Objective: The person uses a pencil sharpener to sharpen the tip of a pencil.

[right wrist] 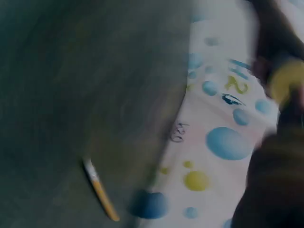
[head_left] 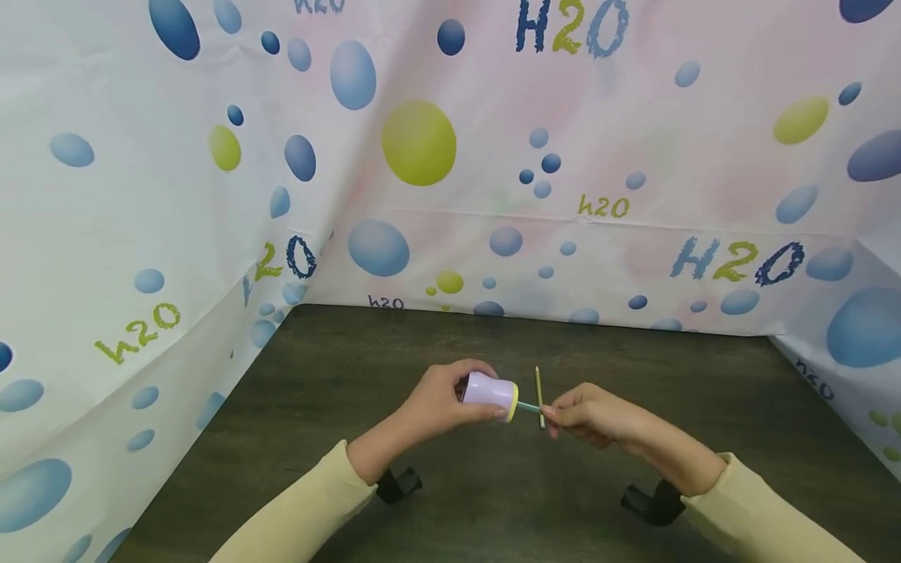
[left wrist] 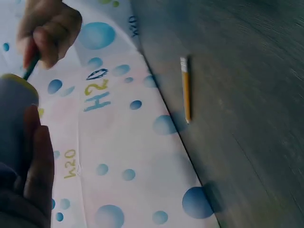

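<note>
My left hand (head_left: 445, 400) grips a lavender pencil sharpener (head_left: 486, 391) with a yellow end, holding it on its side above the table. A thin green pencil (head_left: 528, 407) runs into the yellow end, its tip hidden inside. The right hand (head_left: 590, 413) pinches the pencil's outer end between thumb and fingers. In the left wrist view, the sharpener (left wrist: 15, 121) and the right hand (left wrist: 50, 33) appear at the left edge. The right wrist view has the yellow end (right wrist: 287, 81) blurred at its right side.
A yellow pencil (head_left: 538, 383) lies on the dark wooden table (head_left: 338, 360), just behind the right fingertips in the head view. White cloth with blue and green dots (head_left: 619, 266) encloses the table at the back and sides. Black straps (head_left: 655, 503) hang under both wrists.
</note>
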Motion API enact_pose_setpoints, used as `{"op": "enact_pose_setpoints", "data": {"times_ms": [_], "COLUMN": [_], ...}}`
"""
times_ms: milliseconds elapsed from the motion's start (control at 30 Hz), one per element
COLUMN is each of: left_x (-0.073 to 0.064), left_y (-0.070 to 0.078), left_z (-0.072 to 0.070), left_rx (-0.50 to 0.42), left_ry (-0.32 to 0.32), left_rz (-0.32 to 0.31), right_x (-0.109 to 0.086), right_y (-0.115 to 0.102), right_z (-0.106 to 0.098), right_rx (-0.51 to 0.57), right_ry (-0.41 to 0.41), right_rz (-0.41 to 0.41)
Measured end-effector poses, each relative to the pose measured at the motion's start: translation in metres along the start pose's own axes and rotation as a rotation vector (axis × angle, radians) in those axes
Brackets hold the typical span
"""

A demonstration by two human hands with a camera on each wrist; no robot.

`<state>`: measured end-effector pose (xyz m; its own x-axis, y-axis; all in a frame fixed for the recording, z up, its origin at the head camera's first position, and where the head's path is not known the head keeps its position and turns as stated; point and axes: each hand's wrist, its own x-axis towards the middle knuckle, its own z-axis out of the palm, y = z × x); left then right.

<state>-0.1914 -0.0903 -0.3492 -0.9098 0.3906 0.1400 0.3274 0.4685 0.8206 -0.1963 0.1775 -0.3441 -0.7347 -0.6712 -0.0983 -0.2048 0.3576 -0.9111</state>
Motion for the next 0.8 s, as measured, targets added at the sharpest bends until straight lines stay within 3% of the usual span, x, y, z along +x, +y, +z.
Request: {"op": "enact_pose_setpoints", "data": {"times_ms": [33, 67, 100, 167, 233, 300, 367, 433, 467, 533, 600, 633, 700, 800], "left_x": [0.0, 0.0, 0.0, 0.002, 0.005, 0.008, 0.01, 0.009, 0.009, 0.008, 0.007, 0.006, 0.006, 0.004], "left_y": [0.0, 0.0, 0.0, -0.002, -0.003, -0.004, -0.004, -0.003, -0.002, 0.001, 0.003, 0.003, 0.004, 0.0], "left_z": [-0.001, -0.001, -0.001, 0.001, 0.003, 0.003, 0.002, 0.0, -0.001, -0.001, -0.001, -0.001, -0.001, 0.0], "left_rx": [0.033, 0.035, 0.036, -0.015, -0.122, -0.243, -0.365, -0.429, -0.441, -0.444, -0.417, -0.39, -0.296, -0.104], "left_ry": [0.009, 0.012, 0.02, 0.04, 0.054, 0.057, 0.038, 0.001, -0.02, -0.055, -0.062, -0.049, -0.001, 0.045], "left_rz": [0.027, 0.034, 0.03, -0.02, -0.095, -0.162, -0.218, -0.256, -0.276, -0.296, -0.278, -0.258, -0.189, -0.039], "right_x": [0.0, 0.001, 0.001, 0.0, 0.0, 0.001, 0.005, 0.01, 0.012, 0.015, 0.016, 0.015, 0.011, 0.004], "right_y": [-0.002, -0.003, -0.004, -0.006, -0.005, -0.002, 0.005, 0.013, 0.015, 0.017, 0.017, 0.016, 0.01, 0.001], "right_z": [-0.004, -0.007, -0.009, -0.006, 0.001, 0.007, 0.01, 0.01, 0.01, 0.011, 0.014, 0.016, 0.016, 0.01], "right_rx": [0.112, 0.161, 0.141, -0.066, -0.441, -0.834, -1.134, -1.281, -1.317, -1.332, -1.247, -1.179, -0.928, -0.365], "right_ry": [-0.069, -0.119, -0.13, -0.036, 0.164, 0.424, 0.677, 0.848, 0.903, 0.976, 0.96, 0.913, 0.697, 0.268], "right_rz": [0.105, 0.138, 0.131, 0.045, -0.145, -0.356, -0.599, -0.862, -0.956, -1.055, -1.028, -0.956, -0.715, -0.279]}}
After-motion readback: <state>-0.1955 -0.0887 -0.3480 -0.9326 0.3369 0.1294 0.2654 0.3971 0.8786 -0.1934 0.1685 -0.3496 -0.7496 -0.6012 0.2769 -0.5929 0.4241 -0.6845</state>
